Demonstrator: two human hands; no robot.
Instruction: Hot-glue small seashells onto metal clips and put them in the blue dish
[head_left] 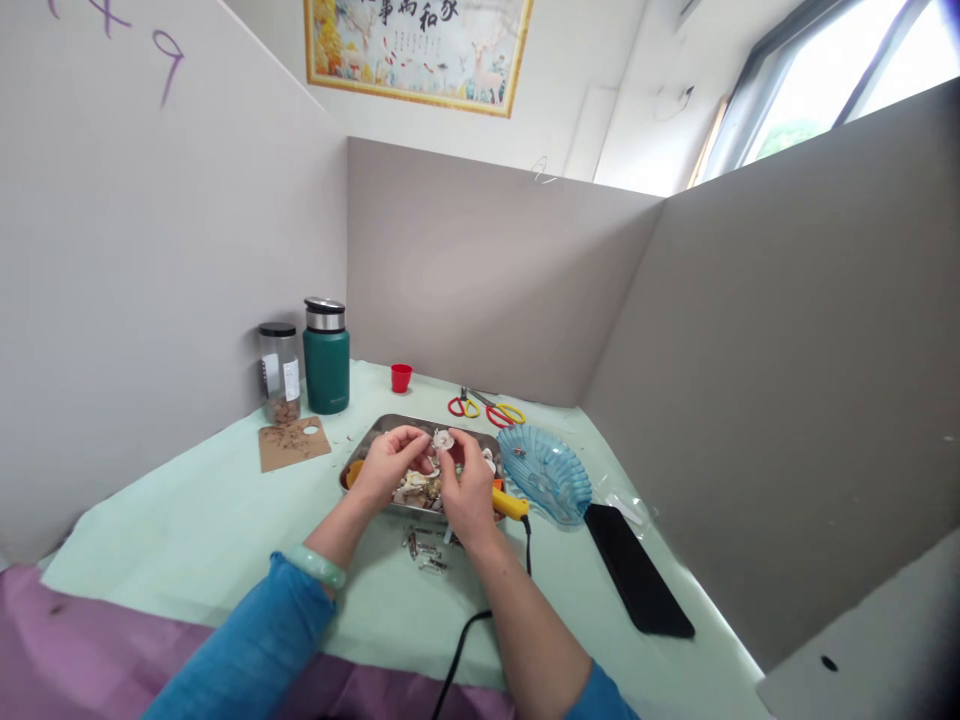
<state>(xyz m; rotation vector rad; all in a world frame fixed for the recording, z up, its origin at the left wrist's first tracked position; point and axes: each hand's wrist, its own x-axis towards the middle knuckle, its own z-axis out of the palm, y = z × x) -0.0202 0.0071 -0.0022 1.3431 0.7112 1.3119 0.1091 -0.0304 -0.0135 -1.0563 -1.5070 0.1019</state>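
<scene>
Between thumb and fingers, my right hand (466, 485) holds a small whitish, flower-like piece (443, 440) above a metal tray (365, 437). My left hand (397, 462) is pinched at the piece's left edge; what lies between its fingertips is too small to make out. Under both hands, the tray is filled with pale, shell-like bits and other small decorative pieces (417, 492). A yellow-handled tool (511, 504) with a black cord leans over the tray's right edge, its front end hidden behind my right hand. Several small metal clips (425, 550) lie in front of the tray.
A blue scalloped dish (551, 475) and a black flat object (637, 570) lie to the right. Scissors (499, 412) and a red cup (401, 378) are behind the tray. A green bottle (327, 365), a jar (280, 375) and a brown card (295, 446) stand left. Grey partitions (495, 270) enclose the table.
</scene>
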